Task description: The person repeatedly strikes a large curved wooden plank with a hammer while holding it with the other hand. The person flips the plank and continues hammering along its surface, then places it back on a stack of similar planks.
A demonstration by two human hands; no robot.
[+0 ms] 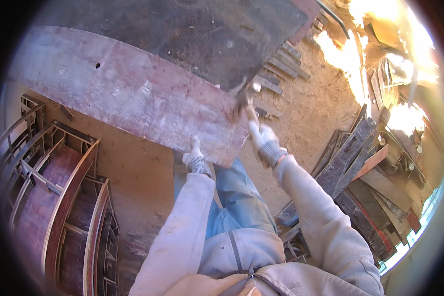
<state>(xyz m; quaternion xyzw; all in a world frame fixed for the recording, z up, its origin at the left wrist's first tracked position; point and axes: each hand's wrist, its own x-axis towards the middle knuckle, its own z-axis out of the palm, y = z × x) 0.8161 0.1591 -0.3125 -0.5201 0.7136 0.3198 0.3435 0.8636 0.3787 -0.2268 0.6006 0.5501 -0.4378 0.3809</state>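
A long reddish board (128,93), worn and dusty, stretches from the far left to just in front of my body. My left hand (194,155), in a pale glove, grips its near edge with the thumb on top; the other fingers are hidden below. In my gloved right hand (265,138) is a hammer (244,98), held by its handle. The hammer's head is smeared by motion over the board's right end, beside the corner of a large dark panel (207,39). Whether the head touches anything I cannot tell.
Curved wooden frames (69,197) with reddish panels stand at the lower left. Several wood strips (286,61) stick out from under the dark panel. On the right, a heap of boards and offcuts (365,177) lies on sandy ground (311,118).
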